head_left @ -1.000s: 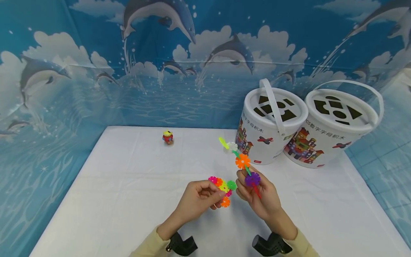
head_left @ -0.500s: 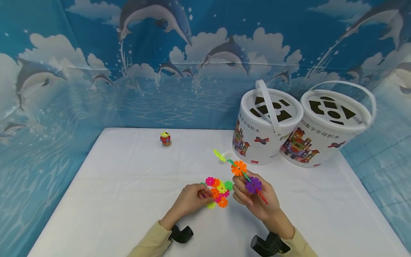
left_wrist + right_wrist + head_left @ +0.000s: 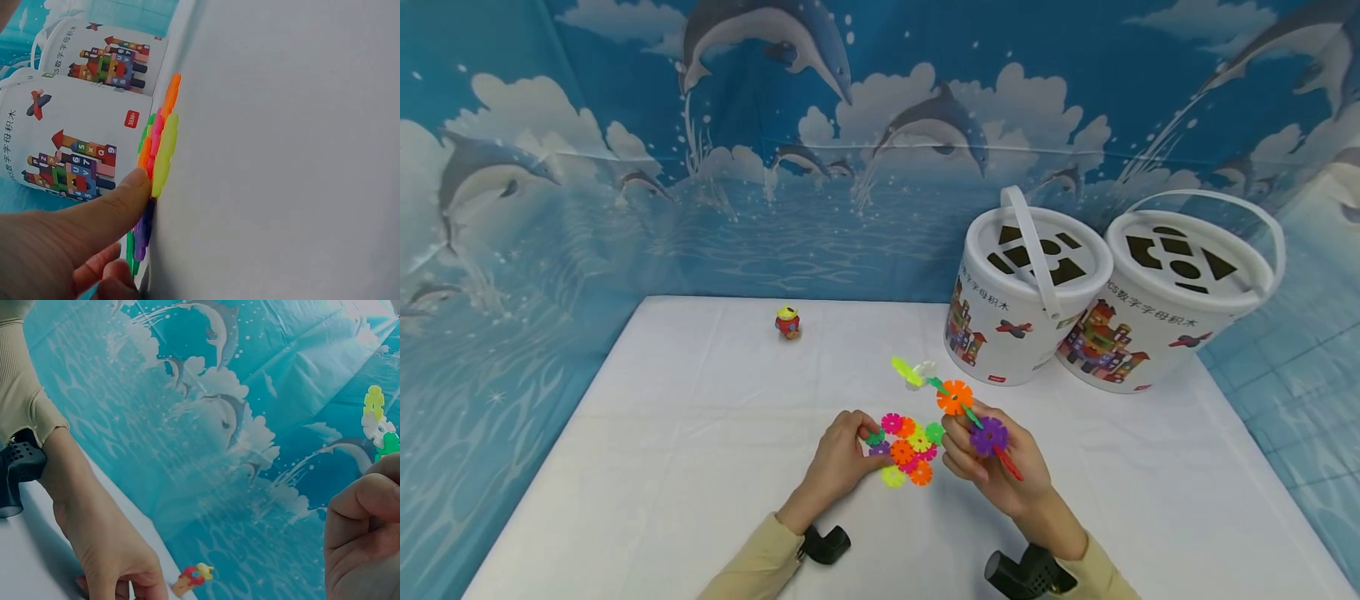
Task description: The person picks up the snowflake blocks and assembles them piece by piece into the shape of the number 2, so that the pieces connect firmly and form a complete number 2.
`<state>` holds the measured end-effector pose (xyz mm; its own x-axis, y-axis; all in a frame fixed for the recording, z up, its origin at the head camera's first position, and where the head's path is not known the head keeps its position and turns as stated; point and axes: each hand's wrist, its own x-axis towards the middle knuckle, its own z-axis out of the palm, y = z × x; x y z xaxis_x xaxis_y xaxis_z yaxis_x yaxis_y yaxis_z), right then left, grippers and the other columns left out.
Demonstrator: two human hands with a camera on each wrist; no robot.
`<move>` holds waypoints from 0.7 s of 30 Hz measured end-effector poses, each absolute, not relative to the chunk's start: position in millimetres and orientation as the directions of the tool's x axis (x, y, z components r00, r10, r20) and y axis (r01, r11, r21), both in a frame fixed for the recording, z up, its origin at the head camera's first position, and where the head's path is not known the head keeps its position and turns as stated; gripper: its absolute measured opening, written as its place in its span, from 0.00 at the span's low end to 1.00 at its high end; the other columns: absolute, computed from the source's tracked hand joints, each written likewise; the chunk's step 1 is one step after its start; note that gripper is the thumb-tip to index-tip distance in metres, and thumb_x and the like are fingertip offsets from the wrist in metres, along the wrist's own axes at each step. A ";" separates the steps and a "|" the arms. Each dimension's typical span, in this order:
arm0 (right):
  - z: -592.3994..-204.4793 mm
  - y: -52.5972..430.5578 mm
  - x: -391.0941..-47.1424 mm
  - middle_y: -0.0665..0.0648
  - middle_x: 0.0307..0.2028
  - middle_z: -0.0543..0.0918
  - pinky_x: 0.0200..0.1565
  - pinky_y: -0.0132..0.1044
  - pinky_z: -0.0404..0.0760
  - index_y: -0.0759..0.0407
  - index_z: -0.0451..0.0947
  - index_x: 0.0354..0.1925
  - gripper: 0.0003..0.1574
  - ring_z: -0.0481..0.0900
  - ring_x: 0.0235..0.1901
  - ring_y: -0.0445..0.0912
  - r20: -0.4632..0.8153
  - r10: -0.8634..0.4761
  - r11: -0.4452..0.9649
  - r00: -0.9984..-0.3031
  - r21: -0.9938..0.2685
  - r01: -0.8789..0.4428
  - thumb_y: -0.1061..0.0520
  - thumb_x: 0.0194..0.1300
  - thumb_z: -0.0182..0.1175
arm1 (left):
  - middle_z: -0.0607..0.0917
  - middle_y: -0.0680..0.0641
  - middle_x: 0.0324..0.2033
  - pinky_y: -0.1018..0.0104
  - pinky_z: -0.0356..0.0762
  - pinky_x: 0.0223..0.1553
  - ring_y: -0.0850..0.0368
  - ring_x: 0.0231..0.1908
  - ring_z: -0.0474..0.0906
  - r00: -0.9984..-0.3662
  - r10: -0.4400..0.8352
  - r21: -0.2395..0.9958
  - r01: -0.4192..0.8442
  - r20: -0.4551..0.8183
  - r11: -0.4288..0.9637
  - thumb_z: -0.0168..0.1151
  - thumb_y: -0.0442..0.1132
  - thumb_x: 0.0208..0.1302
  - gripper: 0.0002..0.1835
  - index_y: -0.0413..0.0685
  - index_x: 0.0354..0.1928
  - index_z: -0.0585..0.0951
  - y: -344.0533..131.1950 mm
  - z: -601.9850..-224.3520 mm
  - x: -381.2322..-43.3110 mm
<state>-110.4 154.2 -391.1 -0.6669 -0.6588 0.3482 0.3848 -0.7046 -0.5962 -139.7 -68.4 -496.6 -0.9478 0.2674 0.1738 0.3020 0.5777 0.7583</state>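
In the head view my left hand grips the left end of a flat cluster of colorful notched plastic snowflake discs. Its thumb lies near an orange disc and its fingers curl by the green one. Edge-on, those discs show in the left wrist view, thumb against them; I cannot tell whether they touch the table. My right hand holds up a chain of joined discs, with yellow, clear, green, orange, purple and red pieces. Only the chain's upper end shows beside the right hand in the right wrist view.
Two white lidded buckets with handles stand at the back right of the white table. Near the back edge is a small red and yellow toy figure. A dolphin-print curtain hangs behind the table.
The left hand has drawn leftward along the cluster, uncovering more discs, and its fingers have spread apart around the left end. The right hand has tipped the chain's upper end down and left.
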 end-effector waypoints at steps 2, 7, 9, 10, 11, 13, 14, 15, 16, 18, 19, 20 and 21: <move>-391.6 154.0 -110.5 0.54 0.26 0.62 0.27 0.35 0.53 0.59 0.65 0.36 0.28 0.54 0.19 0.46 0.351 -0.660 -0.707 -0.664 -0.590 0.390 0.53 0.77 0.18 | 0.72 0.53 0.28 0.72 0.65 0.24 0.64 0.21 0.63 -0.945 0.277 0.760 0.309 0.177 0.571 0.78 0.43 0.45 0.20 0.46 0.36 0.77 -70.1 -497.1 -140.8; -390.5 153.5 -110.4 0.54 0.25 0.62 0.27 0.35 0.53 0.59 0.64 0.35 0.27 0.54 0.19 0.46 0.347 -0.665 -0.703 -0.661 -0.590 0.397 0.53 0.77 0.19 | 0.74 0.53 0.25 0.71 0.67 0.24 0.64 0.20 0.65 -0.936 0.304 0.769 0.324 0.176 0.551 0.78 0.44 0.45 0.17 0.47 0.31 0.79 -73.5 -498.2 -143.6; -389.0 153.5 -110.2 0.53 0.25 0.63 0.27 0.35 0.52 0.59 0.64 0.36 0.26 0.54 0.19 0.46 0.336 -0.660 -0.693 -0.671 -0.617 0.373 0.54 0.77 0.20 | 0.74 0.54 0.24 0.71 0.67 0.24 0.65 0.19 0.65 -0.935 0.315 0.774 0.321 0.166 0.546 0.77 0.44 0.46 0.15 0.48 0.29 0.79 -74.3 -498.6 -144.5; -388.3 153.6 -110.1 0.53 0.25 0.63 0.27 0.35 0.52 0.59 0.64 0.37 0.25 0.54 0.19 0.46 0.328 -0.653 -0.686 -0.682 -0.638 0.350 0.55 0.77 0.20 | 0.74 0.54 0.24 0.71 0.67 0.24 0.65 0.19 0.65 -0.933 0.321 0.776 0.322 0.163 0.542 0.77 0.44 0.46 0.15 0.49 0.29 0.79 -74.7 -498.7 -144.9; -387.5 153.7 -110.0 0.53 0.25 0.64 0.27 0.35 0.52 0.58 0.65 0.37 0.24 0.54 0.19 0.46 0.315 -0.644 -0.676 -0.697 -0.661 0.326 0.55 0.77 0.21 | 0.74 0.54 0.23 0.71 0.67 0.24 0.65 0.19 0.65 -0.933 0.324 0.778 0.319 0.157 0.541 0.77 0.44 0.46 0.14 0.49 0.28 0.79 -75.1 -499.1 -145.3; -386.2 153.9 -109.7 0.52 0.25 0.66 0.26 0.36 0.53 0.58 0.66 0.38 0.23 0.55 0.20 0.45 0.289 -0.619 -0.639 -0.730 -0.726 0.255 0.57 0.77 0.23 | 0.73 0.54 0.24 0.71 0.67 0.24 0.65 0.19 0.66 -0.932 0.326 0.782 0.318 0.156 0.536 0.77 0.44 0.46 0.15 0.50 0.28 0.79 -76.1 -499.7 -145.9; -385.7 154.2 -109.7 0.52 0.25 0.66 0.26 0.35 0.54 0.57 0.66 0.38 0.22 0.56 0.20 0.45 0.265 -0.603 -0.609 -0.752 -0.762 0.220 0.57 0.77 0.24 | 0.73 0.54 0.24 0.70 0.67 0.24 0.64 0.19 0.66 -0.933 0.325 0.785 0.317 0.156 0.532 0.78 0.44 0.46 0.15 0.49 0.29 0.79 -76.6 -500.0 -146.4; -385.3 154.4 -109.5 0.51 0.25 0.68 0.26 0.34 0.57 0.56 0.67 0.39 0.21 0.58 0.20 0.44 0.240 -0.586 -0.578 -0.774 -0.794 0.191 0.58 0.77 0.26 | 0.73 0.54 0.25 0.70 0.68 0.24 0.64 0.19 0.66 -0.934 0.322 0.790 0.314 0.156 0.527 0.78 0.43 0.45 0.16 0.48 0.31 0.78 -77.2 -500.3 -146.7; -385.2 154.8 -109.6 0.51 0.26 0.69 0.27 0.32 0.60 0.55 0.69 0.38 0.20 0.60 0.22 0.44 0.209 -0.570 -0.538 -0.795 -0.826 0.168 0.57 0.77 0.28 | 0.73 0.53 0.25 0.70 0.68 0.24 0.64 0.19 0.66 -0.935 0.318 0.794 0.312 0.158 0.522 0.78 0.43 0.45 0.17 0.47 0.32 0.78 -77.7 -501.0 -147.1; -385.6 155.2 -109.5 0.51 0.26 0.69 0.28 0.29 0.66 0.54 0.69 0.38 0.18 0.64 0.24 0.42 0.166 -0.537 -0.439 -0.827 -0.892 0.106 0.57 0.77 0.32 | 0.72 0.52 0.26 0.71 0.68 0.23 0.63 0.20 0.66 -0.940 0.302 0.799 0.303 0.160 0.520 0.77 0.44 0.47 0.20 0.45 0.37 0.77 -77.9 -501.6 -147.5; -385.8 155.4 -109.6 0.51 0.26 0.69 0.30 0.28 0.69 0.54 0.69 0.36 0.18 0.65 0.24 0.42 0.151 -0.523 -0.389 -0.839 -0.918 0.078 0.56 0.77 0.33 | 0.72 0.52 0.27 0.71 0.67 0.23 0.63 0.20 0.65 -0.942 0.295 0.800 0.298 0.159 0.521 0.76 0.44 0.48 0.21 0.44 0.40 0.77 -78.0 -501.9 -147.8; -386.0 155.6 -109.7 0.52 0.26 0.69 0.31 0.28 0.72 0.54 0.69 0.35 0.17 0.67 0.25 0.42 0.136 -0.507 -0.341 -0.851 -0.939 0.053 0.55 0.77 0.34 | 0.71 0.52 0.28 0.71 0.67 0.23 0.63 0.20 0.65 -0.944 0.290 0.799 0.293 0.156 0.524 0.75 0.44 0.49 0.22 0.43 0.42 0.77 -77.9 -501.8 -147.9; -386.3 155.7 -109.8 0.52 0.26 0.69 0.32 0.28 0.73 0.54 0.68 0.34 0.17 0.68 0.27 0.41 0.131 -0.491 -0.299 -0.861 -0.954 0.026 0.55 0.77 0.35 | 0.71 0.52 0.28 0.71 0.67 0.23 0.63 0.20 0.65 -0.946 0.285 0.798 0.289 0.154 0.529 0.75 0.44 0.50 0.22 0.42 0.44 0.77 -77.7 -501.8 -148.0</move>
<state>-109.8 155.7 -386.3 -0.8612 -0.4912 0.1308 0.0256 -0.2988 -0.9540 -148.0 -77.7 -501.8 -0.9461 0.2849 0.1542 0.2892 0.5285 0.7981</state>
